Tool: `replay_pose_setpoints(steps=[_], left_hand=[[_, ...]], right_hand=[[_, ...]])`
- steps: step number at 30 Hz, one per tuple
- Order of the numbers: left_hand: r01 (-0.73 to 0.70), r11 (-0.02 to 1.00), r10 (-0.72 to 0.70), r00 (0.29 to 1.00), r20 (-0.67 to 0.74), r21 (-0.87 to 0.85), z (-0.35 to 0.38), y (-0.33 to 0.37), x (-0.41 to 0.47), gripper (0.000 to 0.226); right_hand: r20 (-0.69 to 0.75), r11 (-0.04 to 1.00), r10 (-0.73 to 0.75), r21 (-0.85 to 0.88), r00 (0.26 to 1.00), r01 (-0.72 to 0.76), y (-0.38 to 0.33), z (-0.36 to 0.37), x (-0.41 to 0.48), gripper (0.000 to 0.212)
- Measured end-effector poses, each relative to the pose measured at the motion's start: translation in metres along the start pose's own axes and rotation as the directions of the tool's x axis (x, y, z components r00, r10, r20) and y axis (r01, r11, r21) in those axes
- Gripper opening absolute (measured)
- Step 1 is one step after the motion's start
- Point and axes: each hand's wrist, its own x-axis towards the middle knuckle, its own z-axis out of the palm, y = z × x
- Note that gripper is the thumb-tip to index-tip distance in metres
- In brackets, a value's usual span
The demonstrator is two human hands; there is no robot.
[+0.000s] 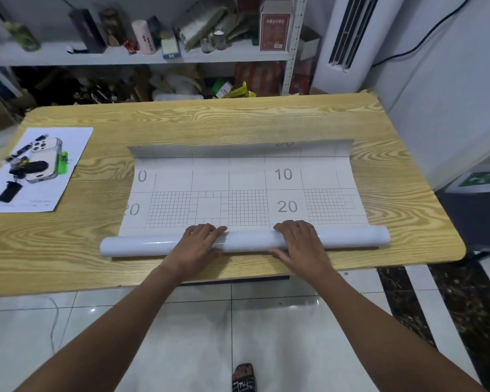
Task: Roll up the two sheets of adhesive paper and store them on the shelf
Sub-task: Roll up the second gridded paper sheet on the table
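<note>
Lying across the middle of the wood-grain table (pixel 238 120), the adhesive paper (pixel 238 179) is showing its white backing, printed with grey grid lines and the numbers 0, 10 and 20. Its far edge is curling up off the table, and its near end is sitting wound into a glossy white roll (pixel 249 240) that is running parallel to the table's near edge and just inside it. Both hands are resting on this roll, set apart from each other around its middle. The left hand (pixel 198 241) is curling its fingers over the top of the roll while its thumb is pressing against the near side. The right hand (pixel 297 241) is doing the same a little farther along, fingers bent over the top and thumb lying along the near side. Whether one sheet or two are lying in the paper, I cannot tell. A printed page (pixel 37 171) picturing a phone and small accessories is lying flat at the table's left end, well apart from the paper. Beyond the table's far edge a white metal shelf (pixel 125 56) is standing against the wall, carrying a red-brown carton (pixel 275 29), a pink cylinder (pixel 143 36), a dark box (pixel 87 31) and other clutter. A tall white air conditioner (pixel 345 32) is standing to the right of the shelf. Below the forearms, pale glossy floor tiles (pixel 181 335) are showing, with a foot in a patterned sandal (pixel 244 377) at the bottom edge.
</note>
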Motion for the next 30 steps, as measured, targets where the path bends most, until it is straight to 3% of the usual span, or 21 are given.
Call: replay_pose_setpoints(steps=[9, 18, 30], left_hand=[[0.088, 0.993, -0.082, 0.994, 0.077, -0.077, 0.001, 0.000, -0.002, 0.044], [0.047, 0.995, -0.044, 0.998, -0.046, 0.083, -0.001, -0.002, -0.001, 0.050], [-0.077, 0.988, 0.079, 0.997, -0.010, 0.131, -0.006, -0.003, 0.003, 0.070]], right_hand=[[0.077, 1.000, 0.026, -0.008, 0.997, -0.026, -0.001, 0.000, 0.005, 0.050], [0.031, 0.997, 0.075, -0.018, 0.997, -0.074, -0.009, -0.003, 0.008, 0.046], [0.054, 0.994, 0.079, -0.075, 0.995, -0.075, -0.010, 0.000, 0.009, 0.046]])
